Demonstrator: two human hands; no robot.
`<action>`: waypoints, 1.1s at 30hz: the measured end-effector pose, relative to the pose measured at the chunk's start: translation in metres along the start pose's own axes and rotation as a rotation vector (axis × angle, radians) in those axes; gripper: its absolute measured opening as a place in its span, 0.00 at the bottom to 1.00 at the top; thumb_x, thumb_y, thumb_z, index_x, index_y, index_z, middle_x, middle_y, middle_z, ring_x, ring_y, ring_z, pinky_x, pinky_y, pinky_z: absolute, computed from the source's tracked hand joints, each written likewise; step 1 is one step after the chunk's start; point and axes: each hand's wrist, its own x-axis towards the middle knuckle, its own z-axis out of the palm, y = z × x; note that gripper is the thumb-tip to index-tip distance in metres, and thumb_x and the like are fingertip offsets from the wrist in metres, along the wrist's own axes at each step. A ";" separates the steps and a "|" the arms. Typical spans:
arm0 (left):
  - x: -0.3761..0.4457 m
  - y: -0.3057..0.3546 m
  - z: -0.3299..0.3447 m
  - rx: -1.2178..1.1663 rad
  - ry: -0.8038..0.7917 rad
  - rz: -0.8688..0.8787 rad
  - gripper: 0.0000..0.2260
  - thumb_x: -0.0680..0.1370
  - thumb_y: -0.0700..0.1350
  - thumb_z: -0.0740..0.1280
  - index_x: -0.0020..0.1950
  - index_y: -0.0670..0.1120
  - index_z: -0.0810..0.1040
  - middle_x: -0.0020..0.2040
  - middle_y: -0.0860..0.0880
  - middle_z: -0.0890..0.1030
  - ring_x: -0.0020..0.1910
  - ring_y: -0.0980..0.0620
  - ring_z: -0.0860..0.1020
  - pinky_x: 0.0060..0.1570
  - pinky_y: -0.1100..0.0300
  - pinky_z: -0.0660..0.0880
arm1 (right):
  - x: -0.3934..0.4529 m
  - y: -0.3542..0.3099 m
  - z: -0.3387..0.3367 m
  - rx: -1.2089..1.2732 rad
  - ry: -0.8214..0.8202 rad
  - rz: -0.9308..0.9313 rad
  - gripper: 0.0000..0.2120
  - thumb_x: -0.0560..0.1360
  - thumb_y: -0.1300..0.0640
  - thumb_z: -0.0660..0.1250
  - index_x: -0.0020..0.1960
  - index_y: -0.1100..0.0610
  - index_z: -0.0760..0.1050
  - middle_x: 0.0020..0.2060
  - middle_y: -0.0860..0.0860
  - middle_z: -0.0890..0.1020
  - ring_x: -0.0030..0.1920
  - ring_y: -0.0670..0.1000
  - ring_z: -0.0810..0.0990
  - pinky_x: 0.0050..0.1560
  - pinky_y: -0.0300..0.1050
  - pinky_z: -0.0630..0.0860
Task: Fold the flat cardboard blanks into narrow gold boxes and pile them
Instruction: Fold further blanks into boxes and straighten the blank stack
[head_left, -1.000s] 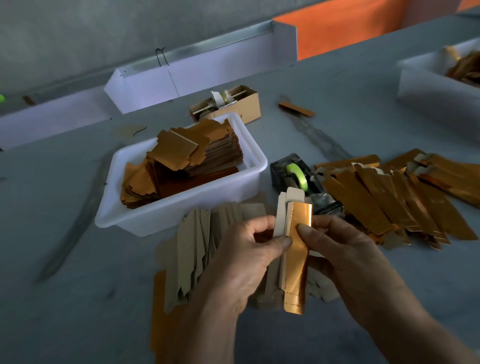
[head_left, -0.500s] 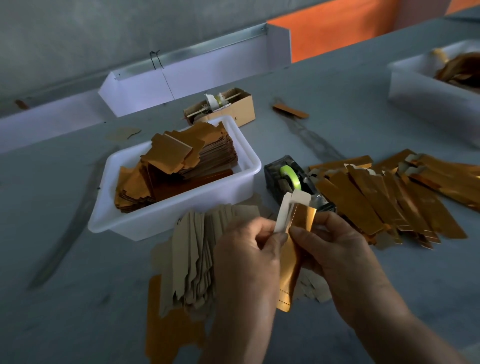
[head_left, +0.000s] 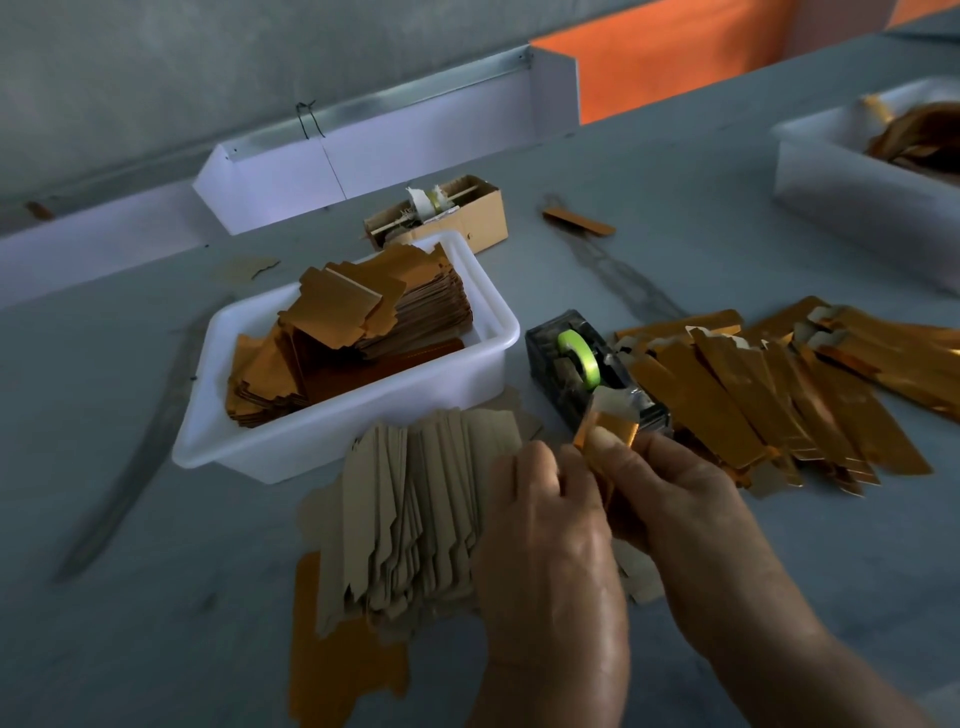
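Grey desk (head_left: 156, 571) carried the work: both hands, left (head_left: 550, 535) and right (head_left: 675, 499), pinched one half-folded box (head_left: 608, 434) just before the tape dispenser (head_left: 587, 374). Folded boxes (head_left: 779, 395) lay piled at right. Many blanks (head_left: 426, 509) waited beside the left hand, more in the tub (head_left: 498, 322); much remained, I judged.

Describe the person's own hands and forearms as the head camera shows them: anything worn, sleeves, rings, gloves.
Both hands are bare: no gloves on the left hand or the right hand. No ring, watch or bracelet shows. Both forearms are uncovered to the edge of the picture, so no sleeve is in view. Nails look short and unpainted.
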 end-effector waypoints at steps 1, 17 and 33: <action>0.001 -0.003 -0.001 -0.050 0.008 -0.004 0.23 0.57 0.41 0.81 0.50 0.46 0.84 0.39 0.49 0.76 0.38 0.52 0.77 0.27 0.66 0.71 | 0.001 0.001 0.000 -0.013 0.008 -0.002 0.16 0.66 0.45 0.67 0.48 0.55 0.80 0.40 0.51 0.85 0.42 0.48 0.84 0.45 0.45 0.79; 0.026 -0.038 -0.016 -1.436 -0.325 -0.631 0.02 0.71 0.38 0.70 0.42 0.41 0.80 0.37 0.48 0.85 0.36 0.53 0.84 0.35 0.63 0.79 | 0.017 -0.020 -0.025 -0.347 0.217 -0.190 0.06 0.72 0.48 0.66 0.44 0.49 0.78 0.38 0.49 0.81 0.39 0.48 0.80 0.36 0.37 0.71; 0.028 -0.041 -0.004 -1.510 -0.224 -0.736 0.02 0.75 0.35 0.68 0.43 0.39 0.80 0.40 0.45 0.85 0.40 0.49 0.85 0.37 0.60 0.81 | 0.068 -0.030 -0.042 -0.814 0.034 -0.064 0.06 0.73 0.49 0.69 0.44 0.50 0.80 0.33 0.48 0.81 0.30 0.45 0.75 0.27 0.36 0.65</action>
